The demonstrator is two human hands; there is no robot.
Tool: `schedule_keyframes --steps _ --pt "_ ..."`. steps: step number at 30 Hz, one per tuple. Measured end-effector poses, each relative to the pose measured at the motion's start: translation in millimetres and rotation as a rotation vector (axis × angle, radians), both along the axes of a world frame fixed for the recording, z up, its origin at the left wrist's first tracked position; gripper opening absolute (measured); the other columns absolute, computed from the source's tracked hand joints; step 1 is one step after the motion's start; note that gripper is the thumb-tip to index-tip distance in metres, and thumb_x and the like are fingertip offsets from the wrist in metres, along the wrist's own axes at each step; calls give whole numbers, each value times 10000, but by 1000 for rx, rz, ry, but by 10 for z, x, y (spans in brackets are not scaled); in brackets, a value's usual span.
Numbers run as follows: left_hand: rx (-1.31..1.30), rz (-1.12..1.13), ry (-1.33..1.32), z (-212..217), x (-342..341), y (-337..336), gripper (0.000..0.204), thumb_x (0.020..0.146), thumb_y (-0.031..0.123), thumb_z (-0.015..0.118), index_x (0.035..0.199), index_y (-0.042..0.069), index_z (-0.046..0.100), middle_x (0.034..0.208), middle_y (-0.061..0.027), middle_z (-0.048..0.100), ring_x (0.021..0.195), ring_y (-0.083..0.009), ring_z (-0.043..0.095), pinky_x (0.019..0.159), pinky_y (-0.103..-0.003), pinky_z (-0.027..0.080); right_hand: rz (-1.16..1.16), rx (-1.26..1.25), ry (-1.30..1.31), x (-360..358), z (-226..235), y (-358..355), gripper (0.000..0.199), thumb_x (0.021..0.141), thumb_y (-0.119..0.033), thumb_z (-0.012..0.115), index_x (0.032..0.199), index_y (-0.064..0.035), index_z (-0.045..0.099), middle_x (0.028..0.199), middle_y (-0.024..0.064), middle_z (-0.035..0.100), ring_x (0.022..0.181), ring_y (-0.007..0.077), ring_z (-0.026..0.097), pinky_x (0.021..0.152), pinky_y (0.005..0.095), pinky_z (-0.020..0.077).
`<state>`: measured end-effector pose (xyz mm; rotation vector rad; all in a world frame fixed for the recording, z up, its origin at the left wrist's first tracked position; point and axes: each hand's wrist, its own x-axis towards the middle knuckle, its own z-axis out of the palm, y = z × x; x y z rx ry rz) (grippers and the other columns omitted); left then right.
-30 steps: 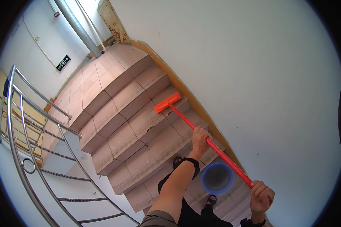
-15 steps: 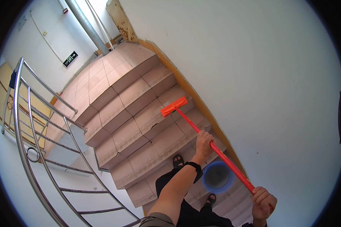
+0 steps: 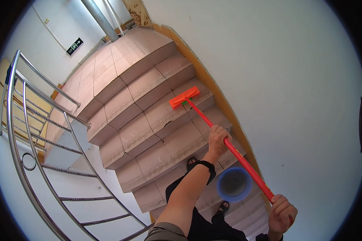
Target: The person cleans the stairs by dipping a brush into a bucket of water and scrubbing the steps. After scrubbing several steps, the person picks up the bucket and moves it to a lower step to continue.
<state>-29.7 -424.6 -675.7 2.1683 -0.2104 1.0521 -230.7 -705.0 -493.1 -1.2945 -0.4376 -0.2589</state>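
A long-handled scrub brush runs diagonally across the middle; it has an orange head (image 3: 185, 97) and a red handle (image 3: 245, 162). Bristles, partly green, show under the head, which lies over a tiled stair step (image 3: 163, 110); whether they touch it I cannot tell. My left hand (image 3: 219, 139) is wrapped round the handle partway down, below the head. At the handle's lower end, my right hand (image 3: 282, 215) is closed round it. Just left of the handle, between my two hands, is a blue bucket (image 3: 219, 186) with a dark inside.
Pinkish tiled stairs climb to a landing (image 3: 108, 60) with a grey pipe (image 3: 101, 21). A curved metal railing (image 3: 18, 140) borders the left side; a white wall (image 3: 277, 100) rises on the right. My sandalled feet (image 3: 192, 162) are on the steps near the bucket.
The brush head has moved slightly up and away over the step and tilted, showing more bristles. Both hands keep their grip. The whole view has shifted a little.
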Motion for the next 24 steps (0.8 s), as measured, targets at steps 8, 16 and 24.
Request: schedule_keyframes --steps 8,16,24 --pt "28 53 -19 -165 313 593 203 655 35 690 633 95 497 704 -100 525 791 -322 567 911 -448 490 59 52 -10 499 -173 449 303 940 -126 511 663 -112 390 598 42 462 608 184 455 805 412 431" --pt "31 68 -27 -192 444 973 205 651 40 693 630 95 496 698 -104 520 774 -326 567 930 -452 489 102 14 -23 641 -199 789 278 930 -113 525 674 -98 420 603 45 479 634 192 488 847 427 449" --pt "34 79 2 -139 60 713 208 663 39 696 629 95 499 695 -105 528 771 -320 568 908 -442 491 101 -26 -44 275 17 531 252 871 -71 522 629 -76 448 597 67 532 613 198 540 829 437 494"
